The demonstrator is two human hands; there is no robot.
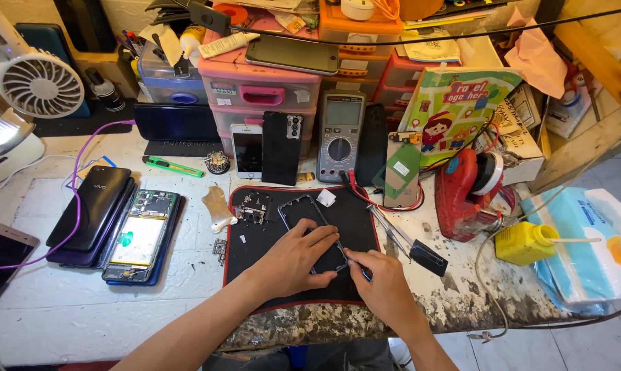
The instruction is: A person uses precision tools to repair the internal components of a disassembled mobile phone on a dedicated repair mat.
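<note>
Across the whole frame we see a worn white workbench (83, 309), its front edge chipped. At centre lies a black work mat (355, 220) with a red border. In the upper middle stand pink plastic drawers (259, 89), with a grey multimeter (339, 134) leaning just to their right. At upper left sits a white fan (39, 82). Left of the mat lies an opened phone (142, 237) with its insides showing.

On the mat, just below centre, rests a dark phone frame (310, 227). Our left hand (293, 257) lies flat on it, fingers spread and pressing it down. Our right hand (386, 288), lower right of it, pinches a thin tool (364, 273) whose tip meets the frame's lower right corner.
</note>
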